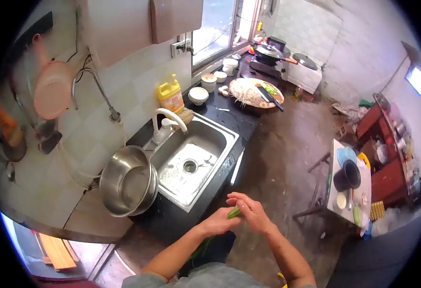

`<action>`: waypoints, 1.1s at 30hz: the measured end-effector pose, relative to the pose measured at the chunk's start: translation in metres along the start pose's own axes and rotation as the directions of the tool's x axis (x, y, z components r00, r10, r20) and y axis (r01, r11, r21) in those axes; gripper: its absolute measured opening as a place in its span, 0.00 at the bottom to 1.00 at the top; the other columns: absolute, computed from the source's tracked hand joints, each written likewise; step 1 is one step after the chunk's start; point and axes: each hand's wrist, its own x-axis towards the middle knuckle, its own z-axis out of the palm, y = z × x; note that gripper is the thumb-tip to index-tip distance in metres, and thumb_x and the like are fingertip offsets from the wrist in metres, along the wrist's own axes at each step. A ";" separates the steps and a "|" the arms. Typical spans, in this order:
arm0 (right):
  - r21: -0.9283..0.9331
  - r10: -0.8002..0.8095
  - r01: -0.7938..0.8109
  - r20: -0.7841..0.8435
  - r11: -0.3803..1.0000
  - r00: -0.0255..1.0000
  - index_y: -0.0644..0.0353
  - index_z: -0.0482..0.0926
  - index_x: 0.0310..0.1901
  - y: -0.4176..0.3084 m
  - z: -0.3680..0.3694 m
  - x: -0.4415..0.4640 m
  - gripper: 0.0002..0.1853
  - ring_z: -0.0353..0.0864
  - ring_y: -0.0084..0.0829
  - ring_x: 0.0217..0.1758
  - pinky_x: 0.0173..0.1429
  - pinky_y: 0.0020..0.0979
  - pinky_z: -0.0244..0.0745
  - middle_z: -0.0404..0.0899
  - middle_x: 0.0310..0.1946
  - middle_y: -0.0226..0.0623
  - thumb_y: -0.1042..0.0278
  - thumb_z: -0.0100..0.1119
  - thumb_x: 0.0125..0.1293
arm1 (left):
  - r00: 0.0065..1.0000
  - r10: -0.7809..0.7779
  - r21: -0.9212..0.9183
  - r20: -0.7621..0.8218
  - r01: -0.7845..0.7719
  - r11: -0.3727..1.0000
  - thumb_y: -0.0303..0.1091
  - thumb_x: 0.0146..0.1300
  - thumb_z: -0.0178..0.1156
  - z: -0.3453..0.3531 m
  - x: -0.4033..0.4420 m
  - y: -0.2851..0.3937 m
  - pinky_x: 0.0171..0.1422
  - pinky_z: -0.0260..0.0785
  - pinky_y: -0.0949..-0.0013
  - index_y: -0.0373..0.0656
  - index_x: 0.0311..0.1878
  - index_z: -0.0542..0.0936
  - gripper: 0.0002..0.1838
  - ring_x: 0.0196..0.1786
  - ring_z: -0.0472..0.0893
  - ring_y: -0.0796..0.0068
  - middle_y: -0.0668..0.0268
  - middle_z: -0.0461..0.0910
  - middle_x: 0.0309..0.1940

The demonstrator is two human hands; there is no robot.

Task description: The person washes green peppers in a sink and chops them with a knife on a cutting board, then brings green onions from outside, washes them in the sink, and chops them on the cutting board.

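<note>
My left hand (220,221) is closed round a bunch of green stalks (234,212), whose ends show between my hands. Thin green leaves (201,249) hang below it, partly hidden by my forearm. My right hand (250,211) touches the stalk ends from the right, its fingers bent over them; whether it grips them is hidden. Both hands are in front of the counter edge, below the steel sink (213,176). The sink holds no dishes, and its white faucet (169,120) arches over the basin.
Steel basins (128,181) stand left of the sink. Behind it are a yellow jug (170,96), bowls (198,96) and a round board (257,93) with shredded food and a knife. A wok (268,55) sits farther back. At right, a small table (333,192) holds a dark bucket (347,176).
</note>
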 end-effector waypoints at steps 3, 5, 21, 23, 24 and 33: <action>-0.079 -0.091 0.090 -0.017 0.993 0.996 0.64 0.78 0.51 0.036 -0.043 0.077 0.17 0.79 0.24 0.49 0.56 0.27 0.74 0.82 0.44 0.36 0.59 0.47 0.79 | 0.975 -0.092 -0.102 -0.201 0.072 0.992 0.46 0.71 0.58 -0.038 0.042 0.022 0.24 0.58 0.76 0.43 0.39 0.79 0.15 0.21 0.68 0.86 0.75 0.73 0.21; -0.019 -0.034 0.034 0.005 0.999 0.999 0.65 0.77 0.40 0.040 -0.065 0.118 0.17 0.81 0.25 0.40 0.50 0.29 0.75 0.83 0.35 0.37 0.59 0.46 0.78 | 0.924 -0.025 0.031 -0.382 0.039 0.999 0.52 0.70 0.57 -0.078 0.070 0.022 0.27 0.62 0.72 0.41 0.35 0.80 0.22 0.25 0.70 0.84 0.75 0.70 0.19; 0.250 0.425 -0.542 0.398 0.802 0.813 0.58 0.71 0.57 0.133 0.025 0.488 0.17 0.83 0.36 0.47 0.50 0.40 0.80 0.77 0.49 0.36 0.61 0.59 0.71 | 0.488 -0.119 0.158 -0.864 0.490 0.857 0.64 0.62 0.55 -0.222 0.177 -0.003 0.55 0.73 0.52 0.48 0.51 0.82 0.30 0.49 0.82 0.47 0.50 0.84 0.43; 0.221 0.447 -0.563 0.412 0.797 0.794 0.57 0.70 0.56 0.142 0.040 0.516 0.17 0.81 0.33 0.43 0.51 0.39 0.79 0.75 0.43 0.33 0.59 0.56 0.72 | 0.344 -0.091 0.102 -0.935 0.505 0.857 0.68 0.61 0.53 -0.223 0.192 0.001 0.57 0.72 0.52 0.44 0.51 0.82 0.35 0.50 0.82 0.45 0.48 0.84 0.44; 0.157 0.323 -0.485 0.569 0.860 0.756 0.56 0.70 0.57 0.173 0.043 0.542 0.16 0.80 0.32 0.44 0.50 0.37 0.78 0.75 0.43 0.33 0.59 0.55 0.73 | 0.340 -0.149 0.058 -0.929 0.531 0.845 0.69 0.62 0.51 -0.230 0.197 -0.005 0.57 0.72 0.52 0.43 0.51 0.82 0.36 0.51 0.82 0.45 0.47 0.84 0.45; 0.307 0.553 -0.881 0.691 0.359 0.466 0.48 0.68 0.67 0.169 0.046 0.461 0.24 0.76 0.39 0.53 0.53 0.40 0.74 0.76 0.58 0.40 0.49 0.45 0.75 | 0.162 -0.281 -0.158 -0.946 0.527 0.835 0.62 0.69 0.44 -0.222 0.234 0.027 0.60 0.69 0.46 0.45 0.65 0.72 0.33 0.57 0.78 0.40 0.41 0.79 0.52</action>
